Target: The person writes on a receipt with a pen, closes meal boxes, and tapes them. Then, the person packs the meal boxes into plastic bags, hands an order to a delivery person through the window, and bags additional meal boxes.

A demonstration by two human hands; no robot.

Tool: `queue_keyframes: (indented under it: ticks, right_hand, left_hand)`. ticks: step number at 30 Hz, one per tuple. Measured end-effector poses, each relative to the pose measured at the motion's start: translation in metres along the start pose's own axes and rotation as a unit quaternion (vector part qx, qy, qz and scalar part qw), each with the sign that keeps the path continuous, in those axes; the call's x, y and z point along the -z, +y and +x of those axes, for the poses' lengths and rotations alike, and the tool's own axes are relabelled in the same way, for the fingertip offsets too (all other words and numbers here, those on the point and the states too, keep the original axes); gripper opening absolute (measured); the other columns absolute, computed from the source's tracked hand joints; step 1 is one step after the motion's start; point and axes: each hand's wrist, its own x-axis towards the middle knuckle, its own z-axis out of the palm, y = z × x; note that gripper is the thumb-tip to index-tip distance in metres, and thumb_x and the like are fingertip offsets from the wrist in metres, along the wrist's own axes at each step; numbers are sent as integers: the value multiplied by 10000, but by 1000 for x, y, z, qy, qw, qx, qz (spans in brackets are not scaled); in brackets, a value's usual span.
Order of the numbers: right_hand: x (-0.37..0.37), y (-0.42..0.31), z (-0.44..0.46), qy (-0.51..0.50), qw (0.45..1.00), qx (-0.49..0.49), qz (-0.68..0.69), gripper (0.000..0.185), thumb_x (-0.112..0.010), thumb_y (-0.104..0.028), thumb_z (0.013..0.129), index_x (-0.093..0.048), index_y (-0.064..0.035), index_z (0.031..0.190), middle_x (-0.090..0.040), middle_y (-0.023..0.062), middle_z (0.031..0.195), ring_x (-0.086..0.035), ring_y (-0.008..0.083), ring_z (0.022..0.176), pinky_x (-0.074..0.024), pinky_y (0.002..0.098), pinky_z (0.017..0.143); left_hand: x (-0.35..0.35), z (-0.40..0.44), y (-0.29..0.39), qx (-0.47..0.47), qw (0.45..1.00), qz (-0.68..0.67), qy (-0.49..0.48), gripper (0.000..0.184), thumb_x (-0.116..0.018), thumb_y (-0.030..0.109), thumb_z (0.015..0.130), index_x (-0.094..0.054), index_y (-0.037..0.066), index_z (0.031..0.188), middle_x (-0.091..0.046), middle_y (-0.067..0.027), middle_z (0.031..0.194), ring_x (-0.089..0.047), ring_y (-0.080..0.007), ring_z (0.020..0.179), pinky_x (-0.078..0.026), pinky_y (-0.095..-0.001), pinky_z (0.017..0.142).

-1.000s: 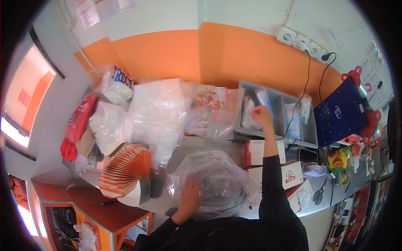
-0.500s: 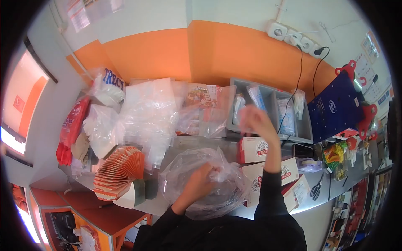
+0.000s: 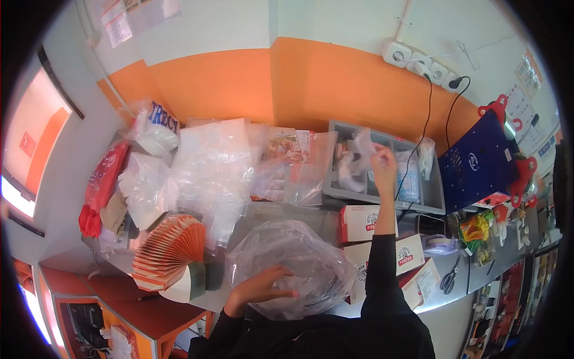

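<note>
A large clear plastic bag point(image 3: 323, 263) lies spread and crumpled at the counter's front, close to my body. My left hand point(image 3: 263, 288) rests over its left side, open, thumb and fingers apart. My right hand point(image 3: 383, 158) reaches over the grey divided tray point(image 3: 373, 196) at the back. Its fingers are pinched on a whitish see-through plastic packet point(image 3: 362, 145), which is blurred, so its contents cannot be made out. Another wrapped packet point(image 3: 347, 173) lies in the tray's left compartment. Packets with blue print point(image 3: 408, 179) fill the right one.
White-and-red printed boxes point(image 3: 361, 222) stand right of the bag, with scissors point(image 3: 449, 278) beyond. A fanned stack of orange-and-white cartons point(image 3: 169, 251) stands at left. Clear plastic sleeves point(image 3: 209, 161) cover the back. A black cable point(image 3: 426, 119) hangs across the tray.
My left hand has let go of the gathered plastic and opened, moving slightly down and left. My right hand has moved right over the tray and taken hold of a packet.
</note>
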Motion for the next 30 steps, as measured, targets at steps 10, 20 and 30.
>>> queue_keyframes:
  ticks: [10, 20, 30]
  right_hand:
    - [-40, -4, -12, -289, 798, -129, -512, 229, -587, -252, 796, -664, -85, 933, -666, 174, 926, -634, 345, 885, -479, 432, 760]
    - [-15, 39, -3, -68, 977, 32, -199, 149, -666, -121, 725, -583, -44, 821, -608, 115, 747, -608, 286, 748, -470, 372, 718]
    - [-18, 75, -15, -299, 844, -158, -416, 302, -639, -320, 797, -681, -45, 913, -680, 165, 855, -651, 293, 800, -491, 352, 709]
  left_hand:
    - [-34, 7, -3, 53, 947, 259, 183, 258, -541, 373, 899, -658, 216, 1066, -519, -101, 1294, -434, -334, 1162, -316, -446, 975]
    - [-27, 3, 10, -49, 925, 213, 311, 228, -609, 183, 859, -621, 148, 1084, -457, -203, 1305, -565, -401, 1022, -464, -424, 864]
    - [43, 47, 106, -183, 911, 156, 336, 182, -576, 125, 860, -610, 42, 1019, -607, -147, 1009, -599, -321, 915, -470, -375, 787]
